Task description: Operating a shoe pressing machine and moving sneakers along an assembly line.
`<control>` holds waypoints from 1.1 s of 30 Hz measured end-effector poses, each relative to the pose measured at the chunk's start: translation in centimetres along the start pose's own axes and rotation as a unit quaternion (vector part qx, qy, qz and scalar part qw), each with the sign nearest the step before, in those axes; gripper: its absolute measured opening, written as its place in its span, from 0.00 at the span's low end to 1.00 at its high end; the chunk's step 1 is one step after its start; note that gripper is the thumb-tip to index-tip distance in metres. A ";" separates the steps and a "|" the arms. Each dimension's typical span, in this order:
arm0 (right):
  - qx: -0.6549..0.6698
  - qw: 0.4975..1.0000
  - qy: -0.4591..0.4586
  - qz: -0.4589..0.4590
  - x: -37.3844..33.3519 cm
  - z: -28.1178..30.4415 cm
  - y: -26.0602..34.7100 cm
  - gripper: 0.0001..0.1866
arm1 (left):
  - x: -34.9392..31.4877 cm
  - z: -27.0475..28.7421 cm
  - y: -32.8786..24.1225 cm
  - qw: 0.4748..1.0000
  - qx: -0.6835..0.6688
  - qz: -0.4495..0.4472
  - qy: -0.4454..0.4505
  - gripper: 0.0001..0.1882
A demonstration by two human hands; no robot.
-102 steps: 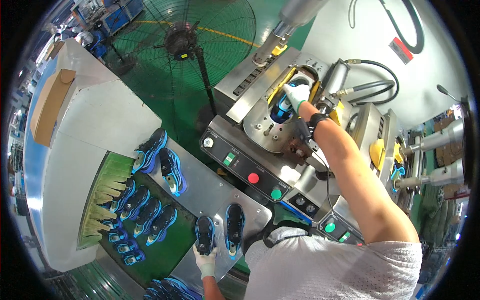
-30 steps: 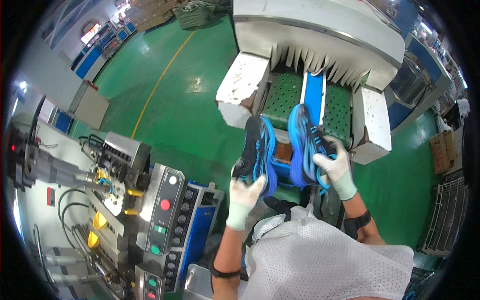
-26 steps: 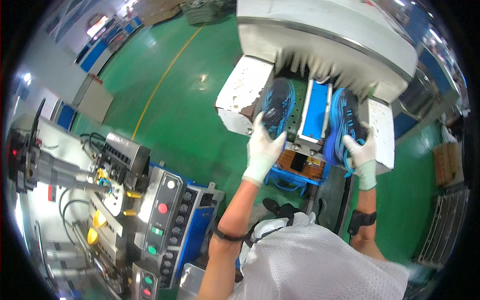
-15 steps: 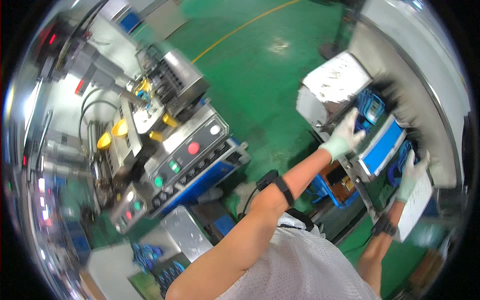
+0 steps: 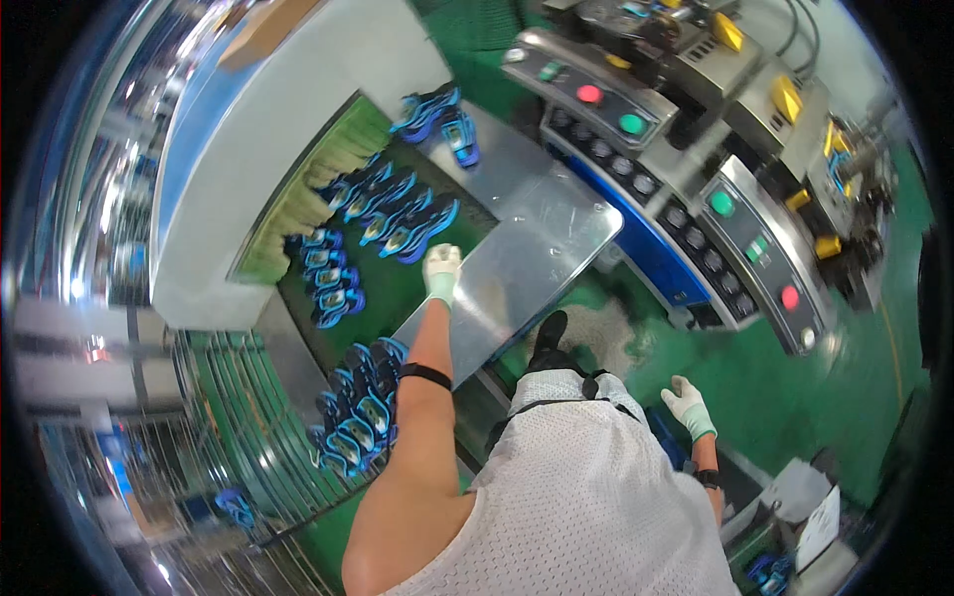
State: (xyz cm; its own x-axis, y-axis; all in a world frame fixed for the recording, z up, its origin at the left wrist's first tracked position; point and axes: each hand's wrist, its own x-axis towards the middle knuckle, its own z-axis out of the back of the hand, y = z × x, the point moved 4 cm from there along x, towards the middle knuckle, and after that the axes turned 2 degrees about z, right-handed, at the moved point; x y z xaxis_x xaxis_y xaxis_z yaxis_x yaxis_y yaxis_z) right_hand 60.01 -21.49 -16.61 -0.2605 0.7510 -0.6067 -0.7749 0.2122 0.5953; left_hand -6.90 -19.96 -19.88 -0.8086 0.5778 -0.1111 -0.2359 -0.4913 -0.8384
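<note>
One shoe [image 5: 422, 230] lay beside your left hand [image 5: 441, 273] — finger closure unclear, right hand [image 5: 688, 407] loosely splayed — so avoiding neighbouring shoes [image 5: 397, 213] seemed prudent.

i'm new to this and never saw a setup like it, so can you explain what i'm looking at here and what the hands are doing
There is no robot here, just a person wearing pale gloves. The view comes from the left of two fisheye cameras on the person's head, looking down, so straight edges bend near the rim.

The left hand is beside the black-and-blue shoes on the green surface; I can't tell whether it touches one. The right hand is low on the right, with nothing visible in it.

Two more shoes sit on the metal ledge. At upper right are machines with control panels carrying red and green buttons.
</note>
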 end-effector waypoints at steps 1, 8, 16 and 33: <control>-0.016 0.999 -0.001 -0.037 0.5 0.2 -0.2 0.32 | -0.8 2.6 -1.0 0.989 -0.107 0.101 0.005 0.18; -0.007 0.999 0.028 -0.039 8.9 -2.8 -0.3 0.30 | -0.3 28.8 17.8 0.953 0.110 0.131 -0.251 0.43; 0.012 0.970 0.035 -0.240 7.2 -0.8 8.2 0.26 | 8.1 30.5 15.7 0.909 0.304 0.224 -0.173 0.36; -0.100 0.935 0.248 0.234 12.1 -12.1 54.4 0.37 | -0.3 18.1 -8.1 0.988 0.142 -0.050 0.038 0.12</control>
State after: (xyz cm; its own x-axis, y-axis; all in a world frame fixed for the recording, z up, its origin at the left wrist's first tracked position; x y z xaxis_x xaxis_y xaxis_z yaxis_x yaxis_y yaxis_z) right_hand 7.72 -8.41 2.07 -0.7940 0.3389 -0.5048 -0.5894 -0.2252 0.7759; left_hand -14.47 -27.92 -3.41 -0.7339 0.6740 -0.0840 -0.4625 -0.5865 -0.6649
